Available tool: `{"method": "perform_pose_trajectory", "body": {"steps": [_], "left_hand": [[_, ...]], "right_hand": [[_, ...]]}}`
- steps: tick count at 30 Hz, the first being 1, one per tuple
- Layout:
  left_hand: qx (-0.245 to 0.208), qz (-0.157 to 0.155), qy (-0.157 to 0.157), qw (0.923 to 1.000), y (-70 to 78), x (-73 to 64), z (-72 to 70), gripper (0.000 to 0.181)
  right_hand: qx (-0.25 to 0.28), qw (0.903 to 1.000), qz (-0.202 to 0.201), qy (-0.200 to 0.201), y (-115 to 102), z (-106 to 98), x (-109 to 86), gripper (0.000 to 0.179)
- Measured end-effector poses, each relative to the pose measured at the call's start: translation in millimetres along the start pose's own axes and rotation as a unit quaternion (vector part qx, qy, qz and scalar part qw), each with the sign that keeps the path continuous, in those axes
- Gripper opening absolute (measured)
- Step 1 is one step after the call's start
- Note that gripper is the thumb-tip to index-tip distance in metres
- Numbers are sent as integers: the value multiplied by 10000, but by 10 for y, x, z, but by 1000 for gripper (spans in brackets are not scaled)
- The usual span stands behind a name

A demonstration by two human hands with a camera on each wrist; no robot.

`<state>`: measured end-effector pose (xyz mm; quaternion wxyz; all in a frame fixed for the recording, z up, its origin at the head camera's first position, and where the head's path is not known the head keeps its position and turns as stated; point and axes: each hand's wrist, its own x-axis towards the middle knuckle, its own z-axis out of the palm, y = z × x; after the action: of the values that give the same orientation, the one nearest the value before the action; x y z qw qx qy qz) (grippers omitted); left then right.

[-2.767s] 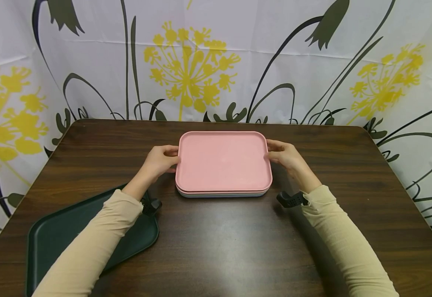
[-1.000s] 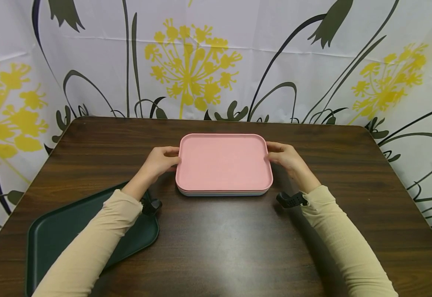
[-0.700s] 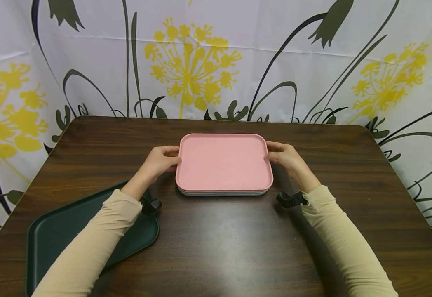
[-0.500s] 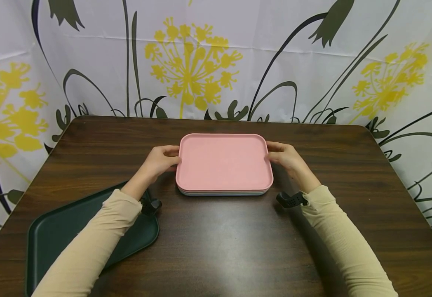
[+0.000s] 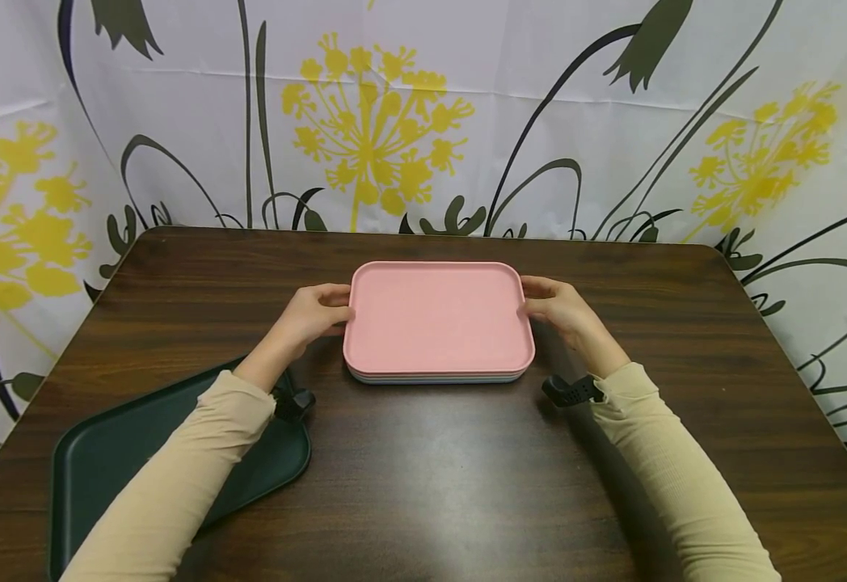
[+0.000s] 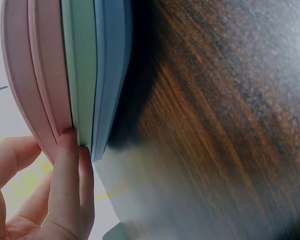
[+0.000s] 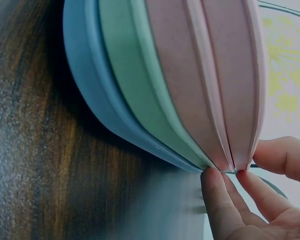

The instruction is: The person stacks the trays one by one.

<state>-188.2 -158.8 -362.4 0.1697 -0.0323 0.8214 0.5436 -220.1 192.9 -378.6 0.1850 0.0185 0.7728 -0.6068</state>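
Tray stack [image 5: 438, 319] located mid-table, pinched at its short ends between thumb and fingers of left hand [image 5: 310, 315] and right hand [image 5: 558, 309]. Upper trays might be skewed by uneven pressure. Brown wood-grain table [image 5: 656, 307], glare noted; dark green tray [image 5: 103, 465] partly covered by left sleeve [image 5: 183, 469]; flower-printed cloth [image 5: 525, 48] hung behind.

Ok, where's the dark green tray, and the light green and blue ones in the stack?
Dark green tray [image 5: 118, 444]: head view, on its flat inside.
Light green tray [image 7: 131, 75]: right wrist view, on its outer side wall.
Blue tray [image 7: 84, 70]: right wrist view, on its outer side wall.
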Motion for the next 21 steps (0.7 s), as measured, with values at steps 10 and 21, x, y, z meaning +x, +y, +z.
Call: {"method": "perform_pose_trajectory", "body": {"steps": [10, 21], "left_hand": [[-132, 29, -94, 9999, 32, -42, -66, 53], [-47, 186, -57, 9998, 29, -151, -216, 49]], "right_hand": [[60, 10000, 8, -27, -26, 8, -22, 61], [55, 10000, 49, -46, 3, -13, -12, 62]]}}
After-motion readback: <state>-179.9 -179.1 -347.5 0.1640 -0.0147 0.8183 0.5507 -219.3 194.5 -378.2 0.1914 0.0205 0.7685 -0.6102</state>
